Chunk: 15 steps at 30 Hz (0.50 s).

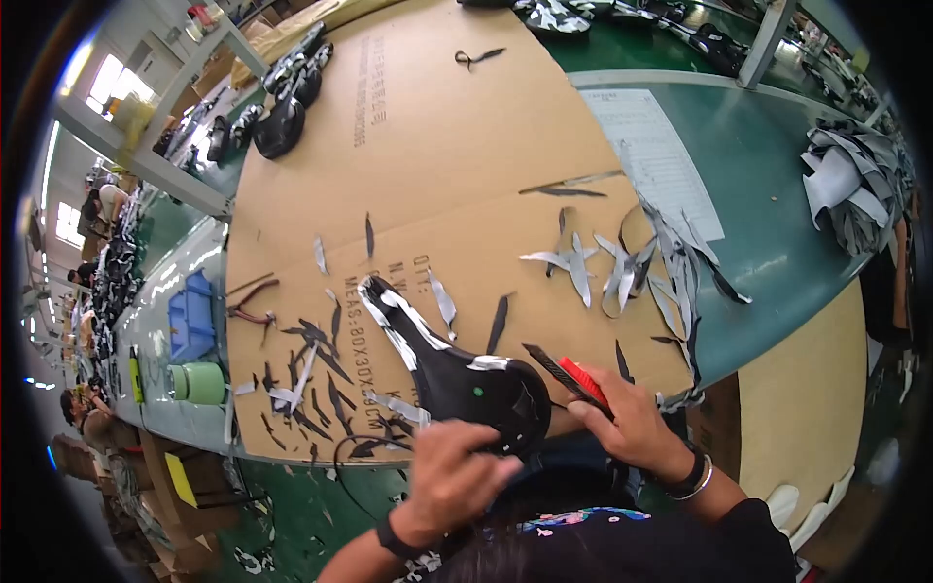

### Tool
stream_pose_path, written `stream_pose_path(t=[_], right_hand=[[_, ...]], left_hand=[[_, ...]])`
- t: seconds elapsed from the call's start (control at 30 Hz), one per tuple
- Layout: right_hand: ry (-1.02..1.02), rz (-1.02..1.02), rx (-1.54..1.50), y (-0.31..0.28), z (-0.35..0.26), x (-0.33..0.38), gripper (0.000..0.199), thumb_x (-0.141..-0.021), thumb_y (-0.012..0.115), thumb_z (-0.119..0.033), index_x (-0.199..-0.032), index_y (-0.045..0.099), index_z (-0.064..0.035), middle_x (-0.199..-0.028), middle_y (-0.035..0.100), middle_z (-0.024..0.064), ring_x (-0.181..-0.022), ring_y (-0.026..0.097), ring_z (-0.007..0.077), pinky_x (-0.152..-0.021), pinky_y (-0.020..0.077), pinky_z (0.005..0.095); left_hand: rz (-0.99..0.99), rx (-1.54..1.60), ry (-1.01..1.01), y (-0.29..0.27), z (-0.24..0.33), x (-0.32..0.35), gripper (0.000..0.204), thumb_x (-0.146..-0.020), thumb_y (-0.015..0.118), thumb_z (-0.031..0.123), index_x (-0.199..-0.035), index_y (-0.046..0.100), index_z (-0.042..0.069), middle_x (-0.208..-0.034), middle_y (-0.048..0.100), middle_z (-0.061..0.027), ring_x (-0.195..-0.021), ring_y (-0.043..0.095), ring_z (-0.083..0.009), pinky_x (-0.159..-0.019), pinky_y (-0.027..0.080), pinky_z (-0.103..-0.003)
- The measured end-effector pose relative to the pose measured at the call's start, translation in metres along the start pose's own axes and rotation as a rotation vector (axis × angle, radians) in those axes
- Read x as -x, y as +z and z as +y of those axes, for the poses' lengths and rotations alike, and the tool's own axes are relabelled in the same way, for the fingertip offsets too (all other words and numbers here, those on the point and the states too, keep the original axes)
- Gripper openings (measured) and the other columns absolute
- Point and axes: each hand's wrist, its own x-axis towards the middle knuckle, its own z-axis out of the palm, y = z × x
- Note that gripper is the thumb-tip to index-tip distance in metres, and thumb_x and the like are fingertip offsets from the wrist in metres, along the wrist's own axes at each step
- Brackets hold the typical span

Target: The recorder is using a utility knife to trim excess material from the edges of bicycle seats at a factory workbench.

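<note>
A black bicycle saddle (452, 389) with white patches and a small green dot lies on the cardboard sheet (428, 126), its narrow nose pointing away from me. My right hand (632, 428) grips a red utility knife (583, 380), whose dark blade points toward the far left, just right of the saddle's wide rear. Beside the rear left of the saddle, my left hand (457, 476) is closed with curled fingers; whatever they may hold is hidden. Dark and white trimmed strips (316, 374) are scattered left of the saddle.
Pliers (255, 303), a blue bin (191, 316) and a green jar (197, 384) sit at the left. Scissors (478, 58) lie far off. Grey scraps (671, 262) and a paper sheet (651, 146) are at right, near a scrap pile (855, 185). More saddles (282, 126) stand far left.
</note>
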Motion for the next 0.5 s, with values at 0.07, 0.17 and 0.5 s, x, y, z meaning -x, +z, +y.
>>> stream_pose_path(t=[0.07,0.17,0.5], right_hand=[[-0.257,0.185,0.318,0.002,0.001,0.01,0.048,-0.085,0.066,-0.011,-0.131,0.052,-0.0093,-0.089,0.068,0.0097,-0.069,0.066,0.0264,-0.055,0.0519,0.0355],[-0.329,0.106,0.442,0.001,0.006,0.023,0.059,-0.08,0.068,-0.007,-0.136,0.051,-0.0166,-0.082,0.066,0.006,-0.063,0.064,0.0211,-0.051,0.0501,0.0323],[-0.327,0.104,0.62,0.02,0.005,0.028,0.063,-0.083,0.06,-0.004,-0.142,0.046,-0.0216,-0.076,0.055,0.0066,-0.056,0.058,0.0223,-0.047,0.0474,0.0334]], left_hand=[[0.045,-0.047,-0.065,-0.02,-0.006,-0.022,0.043,-0.068,0.084,0.022,-0.1,0.063,0.003,-0.112,0.059,-0.0135,-0.103,0.056,-0.0309,-0.088,0.041,-0.043],[-0.157,-0.17,-0.004,-0.025,-0.019,-0.059,0.072,-0.069,0.081,0.04,-0.122,0.052,0.001,-0.12,0.055,-0.0145,-0.114,0.051,-0.0346,-0.101,0.033,-0.044],[-0.335,-0.021,0.046,0.0,-0.052,-0.068,0.069,-0.065,0.083,0.045,-0.111,0.055,0.001,-0.092,0.055,-0.01,-0.09,0.054,-0.0279,-0.087,0.038,-0.039]])
